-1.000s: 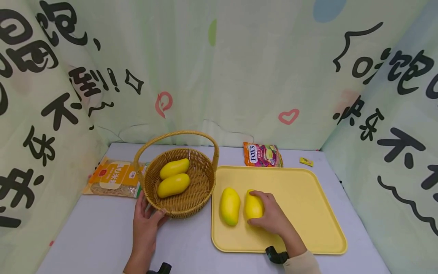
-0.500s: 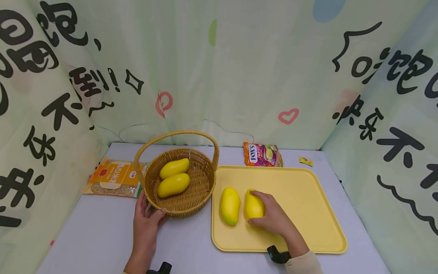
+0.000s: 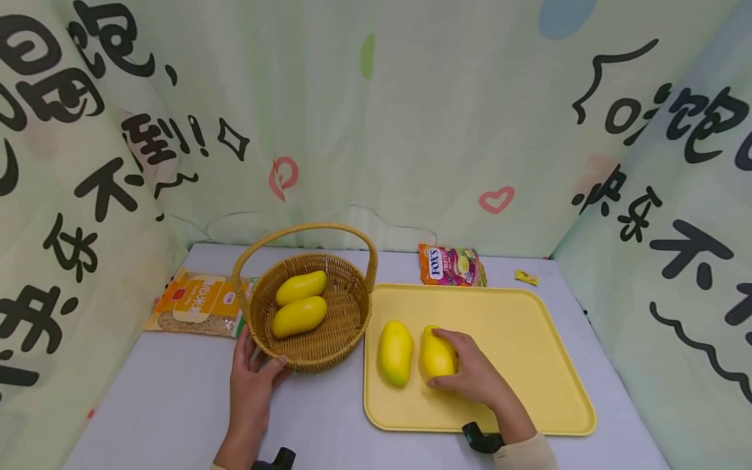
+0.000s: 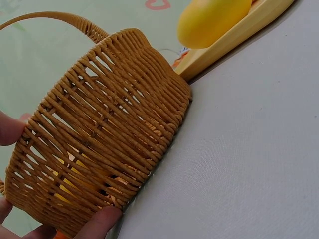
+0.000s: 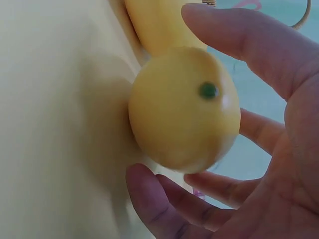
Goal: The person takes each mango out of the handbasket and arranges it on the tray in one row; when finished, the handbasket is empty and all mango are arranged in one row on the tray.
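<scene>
Left hand [image 3: 251, 391], forearm cut off at the lower edge, reaches up and holds the wicker basket [image 3: 311, 360] at its near-left side, fingers partly cropped in the wrist view; right hand [image 3: 472, 372], forearm slanting in from lower right, curls round a yellow fruit [image 3: 436, 356] on the tray [image 3: 517, 365]. Four fruits total: that one, a tray neighbour [image 3: 395, 352], two in the basket. Farther back, three packets: orange packet [image 3: 202, 301], partly behind basket; sweets bag [image 3: 452, 266]; small wrapper [image 3: 526, 277], print illegible.
</scene>
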`<state>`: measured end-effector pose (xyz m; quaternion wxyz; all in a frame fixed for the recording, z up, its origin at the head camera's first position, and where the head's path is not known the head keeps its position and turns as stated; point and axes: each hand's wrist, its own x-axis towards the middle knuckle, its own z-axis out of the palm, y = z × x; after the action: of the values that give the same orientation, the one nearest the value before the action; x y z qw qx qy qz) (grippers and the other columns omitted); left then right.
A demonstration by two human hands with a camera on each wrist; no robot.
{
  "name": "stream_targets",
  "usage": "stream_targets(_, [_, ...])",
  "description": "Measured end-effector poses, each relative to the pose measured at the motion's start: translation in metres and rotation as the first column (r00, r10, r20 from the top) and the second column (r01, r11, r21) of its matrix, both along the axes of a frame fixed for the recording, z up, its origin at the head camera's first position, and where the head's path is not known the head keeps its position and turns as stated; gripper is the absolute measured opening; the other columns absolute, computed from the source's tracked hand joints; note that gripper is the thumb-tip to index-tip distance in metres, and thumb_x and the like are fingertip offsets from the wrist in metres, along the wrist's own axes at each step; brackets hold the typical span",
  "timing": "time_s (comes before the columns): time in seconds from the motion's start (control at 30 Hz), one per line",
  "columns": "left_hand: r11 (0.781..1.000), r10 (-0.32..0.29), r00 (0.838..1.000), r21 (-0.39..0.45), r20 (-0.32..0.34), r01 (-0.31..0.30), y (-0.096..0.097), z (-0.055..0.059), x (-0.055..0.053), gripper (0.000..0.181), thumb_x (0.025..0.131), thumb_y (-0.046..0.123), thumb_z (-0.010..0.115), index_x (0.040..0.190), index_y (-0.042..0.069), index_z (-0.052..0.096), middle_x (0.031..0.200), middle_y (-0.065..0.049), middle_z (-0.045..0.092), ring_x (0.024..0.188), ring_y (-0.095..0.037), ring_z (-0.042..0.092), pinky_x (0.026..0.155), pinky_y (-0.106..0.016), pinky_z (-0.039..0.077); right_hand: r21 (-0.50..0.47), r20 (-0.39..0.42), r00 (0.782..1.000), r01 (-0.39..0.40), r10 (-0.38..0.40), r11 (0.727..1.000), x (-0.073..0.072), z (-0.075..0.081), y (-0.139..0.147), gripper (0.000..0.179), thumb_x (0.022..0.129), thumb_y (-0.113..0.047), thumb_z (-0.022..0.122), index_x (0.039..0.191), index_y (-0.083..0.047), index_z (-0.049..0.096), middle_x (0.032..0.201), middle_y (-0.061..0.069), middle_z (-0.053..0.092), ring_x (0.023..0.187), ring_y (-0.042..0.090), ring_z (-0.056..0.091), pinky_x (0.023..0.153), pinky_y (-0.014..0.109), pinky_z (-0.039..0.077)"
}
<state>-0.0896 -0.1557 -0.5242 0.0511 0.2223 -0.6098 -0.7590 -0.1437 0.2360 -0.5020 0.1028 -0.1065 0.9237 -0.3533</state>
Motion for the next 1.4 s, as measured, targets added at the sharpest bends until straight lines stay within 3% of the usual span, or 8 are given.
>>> stream_targets(0.17, [1.000, 0.005, 1.000, 0.000, 0.007, -0.005, 0.001, 0.001, 0.000, 0.106, 0.095, -0.006, 0.064, 0.168, 0.049, 0.010, 0.178, 0.002, 0.015, 0.153, -0.029, 0.039, 0.092, -0.028, 0.063, 0.000, 0.013, 0.999, 0.033, -0.033, 0.999, 0.008, 0.002, 0.005, 0.094, 0.077, -0.035, 0.095, 0.157, -0.018, 0.049, 0.158, 0.021, 0.044, 0.129, 0.037, 0.055, 0.111, 0.058, 0.053])
stream_targets(0.37, [1.000, 0.007, 1.000, 0.000, 0.006, -0.007, 0.001, 0.000, -0.001, 0.107, 0.095, -0.006, 0.065, 0.168, 0.048, 0.009, 0.178, 0.003, 0.014, 0.153, -0.029, 0.039, 0.093, -0.029, 0.063, -0.079, 0.042, 0.989, 0.146, -0.143, 0.986, 0.027, 0.012, 0.012, 0.092, 0.079, -0.033, 0.094, 0.157, -0.020, 0.048, 0.159, 0.021, 0.040, 0.135, 0.046, 0.052, 0.089, 0.042, 0.066])
stream_targets(0.6, [1.000, 0.012, 1.000, 0.002, 0.006, -0.012, 0.000, -0.001, -0.001, 0.107, 0.094, -0.006, 0.065, 0.168, 0.049, 0.010, 0.178, 0.002, 0.014, 0.153, -0.029, 0.038, 0.093, -0.029, 0.063, -0.206, 0.034, 0.968, 0.251, -0.250, 0.946, 0.046, 0.031, 0.012, 0.077, 0.082, -0.026, 0.092, 0.148, -0.015, 0.054, 0.151, 0.015, 0.052, 0.127, 0.037, 0.059, 0.088, 0.031, 0.064])
stream_targets(0.8, [1.000, 0.011, 1.000, -0.006, 0.007, -0.011, 0.000, -0.002, -0.001, 0.107, 0.094, -0.006, 0.066, 0.168, 0.049, 0.010, 0.178, 0.002, 0.014, 0.153, -0.030, 0.038, 0.093, -0.029, 0.063, -0.270, -0.050, 0.956, 0.265, -0.289, 0.926, 0.046, 0.044, -0.001, 0.056, 0.088, -0.026, 0.088, 0.134, -0.012, 0.060, 0.136, 0.012, 0.064, 0.109, 0.024, 0.066, 0.083, 0.020, 0.059])
stream_targets(0.93, [1.000, 0.007, 1.000, -0.009, 0.005, -0.007, 0.000, -0.002, -0.002, 0.107, 0.094, -0.005, 0.066, 0.168, 0.048, 0.009, 0.178, 0.002, 0.015, 0.153, -0.030, 0.039, 0.092, -0.028, 0.063, -0.289, -0.119, 0.970, 0.172, -0.213, 0.942, 0.035, 0.053, -0.018, 0.054, 0.088, -0.026, 0.087, 0.133, -0.013, 0.062, 0.133, 0.010, 0.066, 0.108, 0.023, 0.067, 0.084, 0.020, 0.060])
stream_targets(1.1, [1.000, 0.005, 1.000, -0.003, 0.003, -0.005, -0.001, -0.001, -0.002, 0.107, 0.095, -0.005, 0.066, 0.168, 0.048, 0.009, 0.178, 0.001, 0.015, 0.152, -0.030, 0.039, 0.091, -0.028, 0.063, -0.276, -0.221, 0.975, -0.044, -0.019, 0.960, 0.009, 0.068, -0.046, 0.059, 0.086, -0.024, 0.088, 0.138, -0.015, 0.062, 0.133, 0.008, 0.066, 0.109, 0.028, 0.069, 0.083, 0.026, 0.064])
stream_targets(1.27, [1.000, 0.002, 1.000, 0.005, 0.009, -0.002, -0.001, -0.002, -0.002, 0.108, 0.094, -0.006, 0.066, 0.168, 0.049, 0.008, 0.178, 0.003, 0.014, 0.152, -0.030, 0.039, 0.092, -0.029, 0.063, -0.139, -0.266, 0.951, -0.203, 0.161, 0.969, -0.012, 0.081, -0.080, 0.065, 0.088, -0.028, 0.087, 0.145, -0.017, 0.059, 0.140, 0.008, 0.063, 0.110, 0.024, 0.067, 0.083, 0.033, 0.065])
stream_targets(1.4, [1.000, 0.000, 1.000, 0.000, 0.012, 0.000, -0.002, -0.003, -0.002, 0.108, 0.094, -0.005, 0.066, 0.168, 0.048, 0.008, 0.178, 0.003, 0.013, 0.152, -0.030, 0.038, 0.093, -0.030, 0.063, -0.019, -0.288, 0.906, -0.328, 0.309, 0.945, -0.025, 0.089, -0.108, 0.066, 0.089, -0.027, 0.086, 0.147, -0.016, 0.058, 0.141, 0.006, 0.061, 0.115, 0.025, 0.065, 0.087, 0.039, 0.065])
